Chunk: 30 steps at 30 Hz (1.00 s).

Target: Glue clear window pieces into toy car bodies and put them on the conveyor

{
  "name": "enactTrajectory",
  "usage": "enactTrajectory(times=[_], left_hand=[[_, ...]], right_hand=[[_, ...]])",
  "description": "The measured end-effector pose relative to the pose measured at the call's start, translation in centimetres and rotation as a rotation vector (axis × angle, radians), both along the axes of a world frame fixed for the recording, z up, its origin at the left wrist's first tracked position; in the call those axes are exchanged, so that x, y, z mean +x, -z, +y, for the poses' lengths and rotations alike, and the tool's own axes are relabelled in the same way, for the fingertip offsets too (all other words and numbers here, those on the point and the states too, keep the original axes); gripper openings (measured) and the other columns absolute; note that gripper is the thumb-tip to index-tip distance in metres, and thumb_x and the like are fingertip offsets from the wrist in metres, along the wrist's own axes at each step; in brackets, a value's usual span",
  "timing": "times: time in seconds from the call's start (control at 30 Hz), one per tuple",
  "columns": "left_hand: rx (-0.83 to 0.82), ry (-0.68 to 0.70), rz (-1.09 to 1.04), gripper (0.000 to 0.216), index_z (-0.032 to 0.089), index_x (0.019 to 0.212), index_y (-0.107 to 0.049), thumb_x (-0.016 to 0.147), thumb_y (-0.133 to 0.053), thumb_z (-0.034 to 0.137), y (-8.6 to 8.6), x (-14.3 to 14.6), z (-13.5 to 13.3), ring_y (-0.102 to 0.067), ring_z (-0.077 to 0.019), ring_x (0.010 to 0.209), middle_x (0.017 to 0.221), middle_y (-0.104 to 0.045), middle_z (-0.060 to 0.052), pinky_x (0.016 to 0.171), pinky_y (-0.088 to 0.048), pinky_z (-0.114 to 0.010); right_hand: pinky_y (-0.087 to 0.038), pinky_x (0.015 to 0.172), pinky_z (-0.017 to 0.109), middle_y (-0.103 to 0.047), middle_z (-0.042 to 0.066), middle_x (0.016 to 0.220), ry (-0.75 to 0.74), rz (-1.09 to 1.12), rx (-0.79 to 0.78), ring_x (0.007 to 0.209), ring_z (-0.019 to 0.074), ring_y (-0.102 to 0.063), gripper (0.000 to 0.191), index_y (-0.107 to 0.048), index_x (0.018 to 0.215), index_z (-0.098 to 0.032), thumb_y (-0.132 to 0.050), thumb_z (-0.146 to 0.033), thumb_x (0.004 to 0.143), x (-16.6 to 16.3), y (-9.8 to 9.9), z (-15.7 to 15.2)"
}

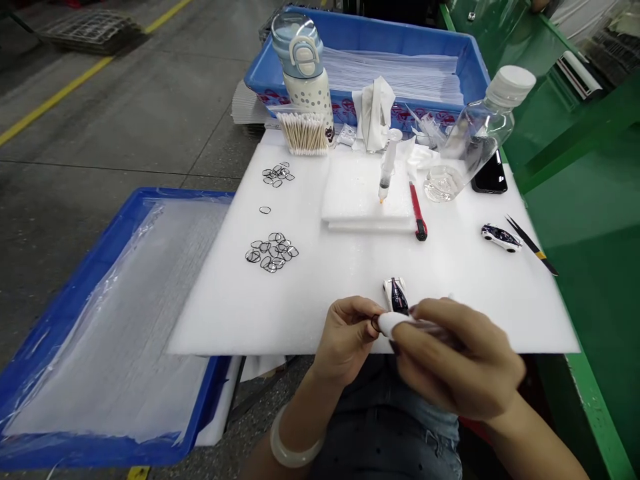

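My left hand pinches a small black ring between thumb and fingertips over the front edge of the white foam board. In my right hand is a soft white wad, its rounded end against or just beside the ring. My right fingers are partly blurred, and what lies behind the wad is hidden. Just beyond my hands stands a white and dark toy car. Loose black rings form a larger pile and a smaller pile on the left, with a single ring between them.
Farther back are cotton swabs, a tumbler, a syringe on stacked foam, a red cutter, a clear bottle and a phone. Tweezers lie by another toy car. Blue trays flank the board.
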<state>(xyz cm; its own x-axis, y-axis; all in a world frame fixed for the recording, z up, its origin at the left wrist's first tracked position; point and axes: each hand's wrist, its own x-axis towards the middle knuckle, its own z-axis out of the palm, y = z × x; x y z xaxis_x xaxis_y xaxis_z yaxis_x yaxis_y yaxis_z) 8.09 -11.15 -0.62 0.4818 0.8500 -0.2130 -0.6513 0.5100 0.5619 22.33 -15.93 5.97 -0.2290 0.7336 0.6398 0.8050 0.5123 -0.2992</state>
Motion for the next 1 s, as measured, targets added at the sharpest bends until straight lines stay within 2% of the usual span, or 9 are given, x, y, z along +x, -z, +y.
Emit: enactTrajectory(times=[0.1,0.2,0.27,0.33,0.4,0.53,0.77,0.9,1.0], left_hand=[[0.011,-0.02,0.019,0.024,0.023,0.066,-0.077,0.055,-0.095,0.033,0.0,0.0,-0.1,-0.068,-0.0118,0.06,0.068,-0.074,0.0,0.06,-0.057,-0.019],[0.119,-0.037,0.007,0.019,0.027,0.074,-0.079,0.062,-0.092,0.032,0.3,0.0,-0.3,-0.069,-0.0108,0.068,0.072,-0.074,0.001,0.068,-0.057,-0.017],[0.253,-0.049,0.031,0.016,0.029,0.078,-0.079,0.067,-0.09,0.031,0.7,0.0,-0.3,-0.07,-0.0117,0.079,0.082,-0.074,0.0,0.077,-0.057,-0.019],[0.439,-0.051,0.092,0.015,0.029,0.083,-0.079,0.07,-0.088,0.026,1.1,-0.1,-0.3,-0.068,-0.0151,0.096,0.101,-0.072,-0.003,0.091,-0.055,-0.024],[0.594,-0.055,0.145,0.019,0.028,0.088,-0.079,0.072,-0.086,0.022,1.5,-0.2,-0.4,-0.063,-0.0181,0.108,0.118,-0.065,-0.005,0.102,-0.05,-0.029],[0.653,-0.086,0.163,0.03,0.029,0.104,-0.076,0.075,-0.084,0.025,1.8,-0.3,-0.6,-0.058,-0.0193,0.11,0.121,-0.057,-0.006,0.101,-0.051,-0.032],[0.738,-0.117,0.162,0.026,0.029,0.108,-0.076,0.083,-0.078,0.023,1.9,-0.2,-1.0,-0.062,-0.0179,0.112,0.118,-0.062,-0.005,0.104,-0.05,-0.028],[0.679,-0.116,0.107,0.02,0.028,0.102,-0.077,0.084,-0.076,0.02,1.9,-0.2,-0.9,-0.064,-0.0152,0.107,0.111,-0.067,-0.003,0.101,-0.051,-0.025],[0.58,-0.113,0.069,0.013,0.027,0.095,-0.079,0.082,-0.079,0.025,1.7,-0.3,-0.8,-0.067,-0.0135,0.096,0.099,-0.071,-0.003,0.091,-0.055,-0.022]], right_hand=[[-0.044,0.05,0.024,-0.062,0.005,0.085,-0.073,0.063,-0.061,0.06,0.01,-0.052,0.013,-0.066,0.092,-0.016,-0.057,-0.01,0.085,-0.3,0.5,-0.1],[-0.044,0.051,0.021,-0.062,0.003,0.084,-0.05,0.273,-0.294,0.06,0.0078,-0.054,0.013,-0.068,0.09,-0.017,-0.058,-0.009,0.086,0.3,0.7,-0.4],[-0.044,0.053,0.02,-0.063,0.002,0.08,-0.038,0.46,-0.521,0.063,0.0085,-0.057,0.01,-0.069,0.089,-0.019,-0.06,-0.015,0.089,0.9,0.9,-0.6],[-0.046,0.058,0.022,-0.064,0.001,0.077,-0.094,0.658,-0.73,0.067,0.0102,-0.059,0.009,-0.07,0.087,-0.02,-0.063,-0.024,0.091,1.0,1.2,-0.5],[-0.047,0.064,0.023,-0.065,0.001,0.075,-0.17,0.87,-0.845,0.07,0.011,-0.059,0.012,-0.07,0.084,-0.02,-0.065,-0.029,0.091,0.7,1.7,-0.4],[-0.043,0.061,0.023,-0.064,0.001,0.073,-0.171,1.135,-0.852,0.066,0.0104,-0.055,0.018,-0.068,0.077,-0.019,-0.068,-0.032,0.089,-0.5,2.7,-0.7],[-0.038,0.054,0.022,-0.055,-0.001,0.063,-0.156,1.298,-0.874,0.059,0.0097,-0.046,0.034,-0.055,0.067,-0.018,-0.072,-0.041,0.083,-1.7,3.0,-0.6],[-0.03,0.05,0.02,-0.044,-0.004,0.059,-0.154,1.341,-0.914,0.055,0.0068,-0.036,0.045,-0.045,0.059,-0.017,-0.075,-0.043,0.08,-2.0,3.2,-0.4],[-0.031,0.05,0.021,-0.043,-0.004,0.059,-0.163,1.284,-0.898,0.055,0.0073,-0.037,0.046,-0.048,0.058,-0.016,-0.076,-0.047,0.078,-1.6,3.4,-0.6]])
